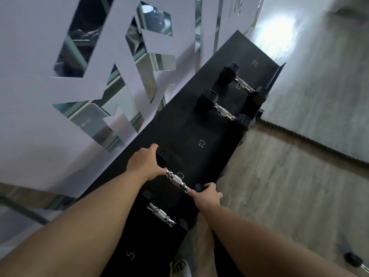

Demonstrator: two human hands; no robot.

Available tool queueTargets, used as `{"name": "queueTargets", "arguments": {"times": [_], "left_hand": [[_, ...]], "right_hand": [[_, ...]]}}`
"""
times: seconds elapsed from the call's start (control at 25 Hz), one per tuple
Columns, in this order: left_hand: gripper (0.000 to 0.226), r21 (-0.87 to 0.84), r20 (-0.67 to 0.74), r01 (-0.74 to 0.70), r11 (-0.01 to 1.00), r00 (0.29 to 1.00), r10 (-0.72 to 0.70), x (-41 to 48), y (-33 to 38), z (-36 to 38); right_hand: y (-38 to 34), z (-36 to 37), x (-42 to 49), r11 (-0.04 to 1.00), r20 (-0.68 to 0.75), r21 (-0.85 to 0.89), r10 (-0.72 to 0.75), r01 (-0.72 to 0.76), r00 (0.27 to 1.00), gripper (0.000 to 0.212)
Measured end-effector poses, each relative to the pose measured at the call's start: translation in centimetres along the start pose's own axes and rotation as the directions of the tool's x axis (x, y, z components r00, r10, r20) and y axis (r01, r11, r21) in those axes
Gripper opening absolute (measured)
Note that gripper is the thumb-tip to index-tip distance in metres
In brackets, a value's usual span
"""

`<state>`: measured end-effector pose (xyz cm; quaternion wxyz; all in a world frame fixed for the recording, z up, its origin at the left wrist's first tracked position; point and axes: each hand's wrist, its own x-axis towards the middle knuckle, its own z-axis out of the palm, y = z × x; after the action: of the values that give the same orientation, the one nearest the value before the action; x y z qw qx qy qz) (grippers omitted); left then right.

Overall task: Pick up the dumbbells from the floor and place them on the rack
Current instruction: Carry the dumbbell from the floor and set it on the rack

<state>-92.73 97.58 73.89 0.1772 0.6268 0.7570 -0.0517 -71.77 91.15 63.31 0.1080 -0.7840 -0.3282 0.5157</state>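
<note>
A black dumbbell with a knurled chrome handle (176, 179) lies across the black rack (211, 124), beside the printed number 10. My left hand (144, 163) grips its far black head and my right hand (207, 194) grips its near head. Just nearer to me, another dumbbell (160, 214) rests on the rack. Two more dumbbells (224, 111) (243, 84) sit farther along the rack near the 15 mark. One dumbbell (353, 259) lies on the floor at the lower right edge, partly cut off.
A grey wall with mirrored cut-out letters (111, 62) runs along the rack's left side. Wood-look floor (279, 186) lies to the right, crossed by a thick dark rope (311, 139). My sandalled foot (180, 267) stands under the rack's front edge.
</note>
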Motion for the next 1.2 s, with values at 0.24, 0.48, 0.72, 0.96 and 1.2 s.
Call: {"name": "queueTargets", "arguments": {"times": [0.24,0.48,0.72,0.96,1.2], "left_hand": [[0.089,-0.02,0.031,0.027,0.999,0.999,-0.026,8.6,5.6,1.3],[0.091,-0.014,0.017,0.048,0.999,0.999,-0.047,15.7,8.1,1.4],[0.089,-0.065,0.043,0.052,0.997,0.998,-0.049,20.2,10.6,2.7],[0.093,-0.129,0.072,0.081,0.988,0.995,-0.072,21.5,11.8,6.3],[0.091,-0.179,0.116,0.085,0.98,0.991,-0.064,22.8,11.8,6.3]], "right_hand": [[-3.6,-4.6,8.0,1.0,0.016,-0.025,0.017,-0.017,1.0,0.073],[-7.7,-6.9,14.3,0.998,0.02,-0.066,0.003,-0.002,1.0,0.076],[-10.2,-9.1,18.5,0.996,-0.006,-0.086,0.017,-0.018,1.0,0.076],[-7.7,-9.3,19.8,0.999,-0.099,-0.035,0.023,-0.026,0.995,0.07],[-8.1,-11.3,22.3,1.0,-0.072,-0.026,0.014,-0.016,0.997,0.078]]}}
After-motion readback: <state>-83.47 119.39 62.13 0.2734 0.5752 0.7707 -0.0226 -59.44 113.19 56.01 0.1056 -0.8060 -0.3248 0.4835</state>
